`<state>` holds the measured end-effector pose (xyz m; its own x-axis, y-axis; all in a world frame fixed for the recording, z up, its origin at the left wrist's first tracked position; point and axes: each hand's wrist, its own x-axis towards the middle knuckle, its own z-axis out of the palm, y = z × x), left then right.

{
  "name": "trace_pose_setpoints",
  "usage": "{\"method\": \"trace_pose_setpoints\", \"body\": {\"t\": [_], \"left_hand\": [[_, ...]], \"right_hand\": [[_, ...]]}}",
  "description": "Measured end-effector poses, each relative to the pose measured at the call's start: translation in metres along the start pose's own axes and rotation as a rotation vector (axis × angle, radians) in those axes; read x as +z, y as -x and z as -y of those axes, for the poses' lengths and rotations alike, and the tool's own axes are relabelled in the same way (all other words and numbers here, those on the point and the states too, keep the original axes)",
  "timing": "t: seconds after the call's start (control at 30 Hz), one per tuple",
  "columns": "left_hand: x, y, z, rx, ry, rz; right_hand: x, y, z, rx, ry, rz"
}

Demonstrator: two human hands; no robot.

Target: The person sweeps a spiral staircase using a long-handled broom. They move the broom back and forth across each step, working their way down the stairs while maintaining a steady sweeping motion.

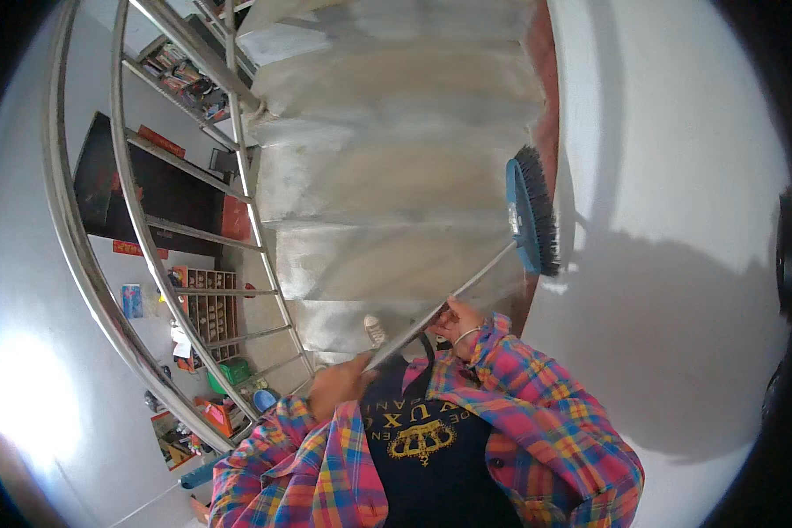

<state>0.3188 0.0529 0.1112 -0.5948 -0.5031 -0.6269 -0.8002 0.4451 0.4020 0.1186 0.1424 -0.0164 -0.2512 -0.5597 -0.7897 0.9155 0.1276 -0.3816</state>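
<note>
My left hand [340,388] is closed around the lower part of a long broom handle [478,274], close to my torso. Farther up the same handle, my right hand [459,323] grips it, with a bracelet on the wrist. The handle slants up to a blue broom head [523,211] with dark bristles, which face the white wall on the right. The broom head is beside the red skirting, over the right end of the stairs; whether it touches the wall is unclear.
Concrete steps [396,261] run down ahead, with one of my shoes [374,330] on them. A metal railing [254,218] borders the stairs on the left. Beyond it, lower down, are a cubby shelf [214,310], a green container [232,373] and a bookshelf [178,72].
</note>
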Motion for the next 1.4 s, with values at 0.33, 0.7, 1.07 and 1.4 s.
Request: {"method": "trace_pose_setpoints", "body": {"t": [0.33, 0.7, 1.07, 1.4], "left_hand": [[-0.023, -0.019, 0.067, 0.097, -0.08, -0.074], [-0.114, 0.035, 0.015, 0.004, -0.626, -0.376], [-0.129, -0.022, -0.147, 0.982, -0.269, -1.098], [-0.042, -0.136, -0.195, 0.979, 0.344, -0.863]], "right_hand": [[0.065, -0.103, -0.017, 0.216, -0.007, -0.214], [0.121, -0.082, 0.015, -1.677, 1.325, 0.232], [0.2, 0.066, 0.215, -1.032, 0.962, 0.45], [0.145, 0.216, 0.245, -1.423, 0.603, 1.294]]}}
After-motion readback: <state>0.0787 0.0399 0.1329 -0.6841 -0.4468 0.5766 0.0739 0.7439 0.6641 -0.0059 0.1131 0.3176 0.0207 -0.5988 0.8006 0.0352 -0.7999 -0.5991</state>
